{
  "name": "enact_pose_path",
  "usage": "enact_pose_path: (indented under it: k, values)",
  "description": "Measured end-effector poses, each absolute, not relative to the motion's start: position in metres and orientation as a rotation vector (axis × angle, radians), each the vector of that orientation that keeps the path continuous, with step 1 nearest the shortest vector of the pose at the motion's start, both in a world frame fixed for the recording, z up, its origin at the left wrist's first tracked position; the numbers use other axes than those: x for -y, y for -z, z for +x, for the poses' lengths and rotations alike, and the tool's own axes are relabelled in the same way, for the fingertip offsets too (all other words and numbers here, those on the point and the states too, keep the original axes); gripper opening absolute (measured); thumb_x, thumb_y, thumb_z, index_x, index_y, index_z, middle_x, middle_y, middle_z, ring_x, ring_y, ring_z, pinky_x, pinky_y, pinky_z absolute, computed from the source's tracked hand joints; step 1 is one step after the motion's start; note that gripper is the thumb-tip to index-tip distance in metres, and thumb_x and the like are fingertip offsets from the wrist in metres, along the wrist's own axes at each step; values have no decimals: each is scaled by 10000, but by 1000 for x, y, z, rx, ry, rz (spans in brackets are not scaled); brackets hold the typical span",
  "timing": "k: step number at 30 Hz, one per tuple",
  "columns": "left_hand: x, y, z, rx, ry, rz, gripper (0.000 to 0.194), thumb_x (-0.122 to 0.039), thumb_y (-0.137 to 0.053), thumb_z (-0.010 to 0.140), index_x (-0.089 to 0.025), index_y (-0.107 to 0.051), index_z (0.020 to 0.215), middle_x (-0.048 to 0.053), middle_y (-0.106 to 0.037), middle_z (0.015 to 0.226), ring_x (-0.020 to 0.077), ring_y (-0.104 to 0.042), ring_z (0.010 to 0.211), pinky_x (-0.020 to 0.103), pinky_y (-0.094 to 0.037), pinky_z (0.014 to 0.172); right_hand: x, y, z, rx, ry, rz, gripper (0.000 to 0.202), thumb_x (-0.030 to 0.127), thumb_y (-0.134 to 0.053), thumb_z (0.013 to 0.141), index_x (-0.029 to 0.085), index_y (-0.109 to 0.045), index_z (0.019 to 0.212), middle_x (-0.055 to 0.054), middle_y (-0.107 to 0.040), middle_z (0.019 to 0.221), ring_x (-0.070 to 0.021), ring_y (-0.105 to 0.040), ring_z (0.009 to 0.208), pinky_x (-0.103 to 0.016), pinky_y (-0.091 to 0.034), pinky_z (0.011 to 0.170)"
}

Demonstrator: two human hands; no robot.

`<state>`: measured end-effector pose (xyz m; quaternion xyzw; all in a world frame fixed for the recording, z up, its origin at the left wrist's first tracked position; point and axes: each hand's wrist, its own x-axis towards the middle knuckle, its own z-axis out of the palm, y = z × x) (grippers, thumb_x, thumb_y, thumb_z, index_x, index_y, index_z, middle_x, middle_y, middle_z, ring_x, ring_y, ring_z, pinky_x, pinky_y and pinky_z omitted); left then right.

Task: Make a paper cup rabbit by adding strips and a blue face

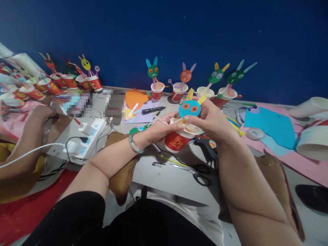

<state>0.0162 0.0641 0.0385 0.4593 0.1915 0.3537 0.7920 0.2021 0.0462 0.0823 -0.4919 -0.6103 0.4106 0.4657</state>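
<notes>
A blue round paper face (189, 112) with orange eyes and yellow ears is pinched between the thumb and fingers of my right hand (210, 119). It stands just above the rim of a red paper cup (176, 142) with gold lettering. My left hand (162, 131) is closed at the cup's left rim, its thumb lying across the rim under the face. A thin pale strip (161, 119) sticks out by the left fingers. What lies inside the cup is mostly hidden by my hands. Close by on the right, a black glue gun (207, 149) lies beside the cup.
Black-handled scissors (201, 179) lie in front of the cup. A black marker (153, 110) rests behind. Several finished cup figures (153, 71) line the blue wall. A power strip (92, 137) and a co-worker's arm (28, 136) are left; blue paper (270, 126) and tape (256, 133) are right.
</notes>
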Motion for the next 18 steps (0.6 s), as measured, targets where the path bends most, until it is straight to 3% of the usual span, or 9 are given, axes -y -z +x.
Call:
enact_pose_path:
  k: [18]
  values:
    - [-62,-41,15,-409,-754,1011,711,-571,-991,623,-209,-655,1135,34,-800,979,205,-768,910,376,-554,937,-48,-77,203,1425,-1054,-1234,684,367,-949,658,260,-632,1255,-30,-788,1049,-240,-759,894,-398,-633,788]
